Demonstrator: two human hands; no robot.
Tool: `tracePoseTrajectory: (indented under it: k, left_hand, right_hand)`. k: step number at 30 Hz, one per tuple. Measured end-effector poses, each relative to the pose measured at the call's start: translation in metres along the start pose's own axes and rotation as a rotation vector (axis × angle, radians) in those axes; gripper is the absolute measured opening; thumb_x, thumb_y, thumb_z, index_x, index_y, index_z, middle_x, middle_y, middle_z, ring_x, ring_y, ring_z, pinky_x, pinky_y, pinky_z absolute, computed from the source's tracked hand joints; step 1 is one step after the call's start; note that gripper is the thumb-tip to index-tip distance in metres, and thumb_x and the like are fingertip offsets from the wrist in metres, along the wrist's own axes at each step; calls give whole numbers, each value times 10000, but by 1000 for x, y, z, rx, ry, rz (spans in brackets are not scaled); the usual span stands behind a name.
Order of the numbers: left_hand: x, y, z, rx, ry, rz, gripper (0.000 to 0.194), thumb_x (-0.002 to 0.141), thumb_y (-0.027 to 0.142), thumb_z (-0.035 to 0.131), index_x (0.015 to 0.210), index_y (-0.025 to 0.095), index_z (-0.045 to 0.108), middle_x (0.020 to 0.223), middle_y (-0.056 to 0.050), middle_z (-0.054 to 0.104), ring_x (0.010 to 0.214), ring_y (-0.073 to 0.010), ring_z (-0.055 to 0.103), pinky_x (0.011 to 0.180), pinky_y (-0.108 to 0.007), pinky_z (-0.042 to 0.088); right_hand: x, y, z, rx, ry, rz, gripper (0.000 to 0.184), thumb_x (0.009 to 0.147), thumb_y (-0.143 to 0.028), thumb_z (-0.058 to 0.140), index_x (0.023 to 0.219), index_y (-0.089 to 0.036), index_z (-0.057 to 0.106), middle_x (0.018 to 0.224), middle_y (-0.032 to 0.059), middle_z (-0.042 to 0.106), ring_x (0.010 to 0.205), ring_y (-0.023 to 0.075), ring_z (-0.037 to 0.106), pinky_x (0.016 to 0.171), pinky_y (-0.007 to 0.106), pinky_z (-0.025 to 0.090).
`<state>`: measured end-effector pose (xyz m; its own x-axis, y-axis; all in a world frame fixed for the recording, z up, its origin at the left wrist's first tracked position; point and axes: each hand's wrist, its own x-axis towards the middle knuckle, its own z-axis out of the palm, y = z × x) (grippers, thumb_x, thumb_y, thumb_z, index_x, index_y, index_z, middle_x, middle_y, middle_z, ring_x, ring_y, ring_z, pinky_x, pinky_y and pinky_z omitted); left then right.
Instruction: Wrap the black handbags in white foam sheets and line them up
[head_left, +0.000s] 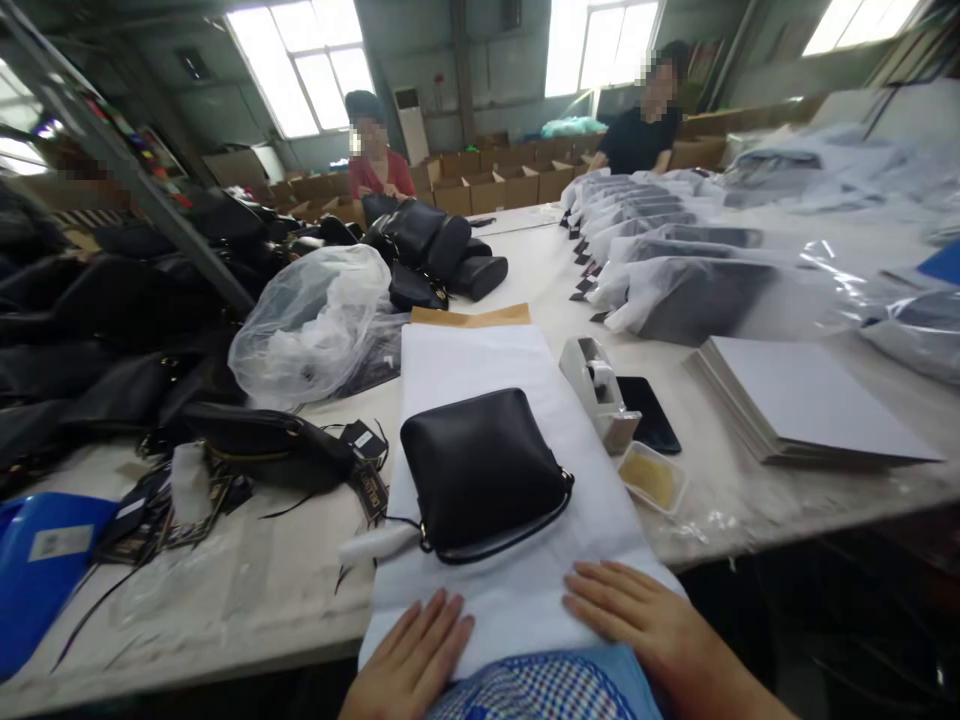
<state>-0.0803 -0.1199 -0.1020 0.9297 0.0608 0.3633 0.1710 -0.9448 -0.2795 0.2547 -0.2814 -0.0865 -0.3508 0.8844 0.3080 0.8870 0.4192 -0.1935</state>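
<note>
A black handbag [484, 465] with a thin strap lies on a stack of white tissue paper [480, 365] in front of me. My left hand [412, 655] rests on the near left part of the paper, fingers stretched out. On the near right side of the paper lies my right hand [634, 615], its fingers also extended and flat. Neither hand touches the bag; its strap side faces me. A white wrapped piece [382, 545] sticks out at the bag's lower left corner.
Right of the paper are a tape dispenser [596, 385], a black phone [649, 412], a small plastic tub [651, 477] and stacked grey boards [810, 400]. Left are another black bag [270, 445], tags [369, 490] and a blue container [49, 570]. Two people stand across the table.
</note>
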Motion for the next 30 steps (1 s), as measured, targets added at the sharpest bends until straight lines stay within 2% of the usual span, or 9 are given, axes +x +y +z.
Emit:
tracePoseTrajectory:
  k: [7,11,14,16,19,22,24,28,30]
  left_hand:
    - [-22,8,32,115,-17,21,420,1031,256,329,1410,302,504,1555,-18,401,1453,-275,314,1222,-550,113]
    - [-27,14,45,150,9,-1,436,1000,259,447,1429,334,471,1576,-30,359,1454,-293,304,1215,-556,130]
    - [-33,10,42,83,30,19,424,997,339,450,1419,340,486,1509,-39,466,1391,-277,427,1200,-550,201]
    - [-36,0,31,-67,53,51,403,1006,325,424,1399,356,507,1395,-9,594,1306,-205,537,1168,-431,346]
    - [-25,-25,5,-266,70,-127,441,978,205,472,1399,334,508,1275,6,682,1171,-101,632,985,-174,507]
    - [12,-53,-12,-222,125,-494,504,957,242,513,1452,294,435,1369,-65,614,1235,-210,601,1053,-367,503]
    - [42,-67,-11,-184,77,-601,576,955,375,530,1491,245,365,1349,-116,622,1247,-293,588,1102,-557,419]
    - [80,-83,1,-293,-133,-719,768,934,525,518,1548,178,212,1128,-121,739,1163,-333,639,1089,-654,362]
    - [86,-89,3,-363,-138,-745,818,910,551,543,1557,204,182,1135,-105,740,1174,-324,635,1080,-607,400]
  right_hand:
    - [-27,16,45,-68,96,-83,479,952,-216,546,1428,-248,505,1438,30,530,1368,201,449,1168,342,345]
    - [-35,24,71,-215,179,-156,415,987,-200,492,1397,-236,540,1439,2,531,1383,186,424,1204,345,249]
    - [-31,20,52,-156,141,-150,409,976,-272,528,1384,-260,553,1440,17,529,1371,204,442,1167,354,343]
    - [-25,16,25,-58,29,-119,407,946,-308,572,1353,-295,580,1413,22,557,1323,224,506,1096,360,458]
    - [-7,16,-11,48,77,29,417,924,-222,573,1327,-330,593,1290,15,661,1155,213,651,958,319,580]
    - [26,30,-21,101,335,324,412,951,-210,530,1344,-322,577,1301,38,655,1157,231,649,985,369,566]
    - [55,44,-17,176,388,507,405,968,-302,527,1372,-283,554,1357,76,612,1171,262,638,1003,428,547]
    - [102,63,-4,452,243,687,587,964,-465,517,1493,-239,396,1215,119,695,957,253,727,842,415,608]
    - [115,64,-2,501,178,698,685,932,-500,558,1525,-237,335,1224,122,692,1052,281,699,895,447,582]
